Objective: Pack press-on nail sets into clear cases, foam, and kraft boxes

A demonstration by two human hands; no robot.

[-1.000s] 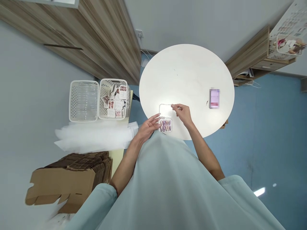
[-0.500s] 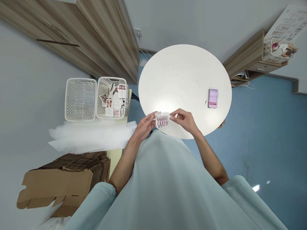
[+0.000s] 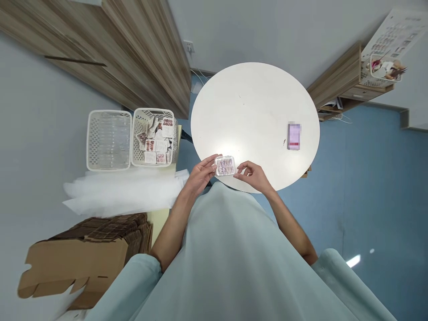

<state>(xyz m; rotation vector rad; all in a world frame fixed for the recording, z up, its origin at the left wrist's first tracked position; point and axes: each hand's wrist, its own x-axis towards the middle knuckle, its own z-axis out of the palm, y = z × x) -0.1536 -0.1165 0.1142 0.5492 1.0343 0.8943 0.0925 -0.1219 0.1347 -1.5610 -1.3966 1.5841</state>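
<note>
A small clear plastic case of press-on nails (image 3: 225, 165) is held over the near edge of the white table. Purple and golden nails show in rows through its lid, which looks closed. My left hand (image 3: 200, 175) grips the case by its left side, thumb in front and fingers behind. At the opposite side, my right hand (image 3: 253, 175) has its fingers bent, with the thumb and fingertips at the lower right corner of the case.
The round white table (image 3: 254, 98) carries a purple-and-pink box (image 3: 294, 136) at right. To my left stand a basket of nail cards (image 3: 136, 133), a basket of clear plastic cases (image 3: 90, 142), white translucent sheets (image 3: 123, 191) and stacked brown cardboard boxes (image 3: 76, 263).
The case's lid was raised and is now down over the nails. My right hand has shifted slightly down to the case's lower right corner. The whole view has shifted a little.
</note>
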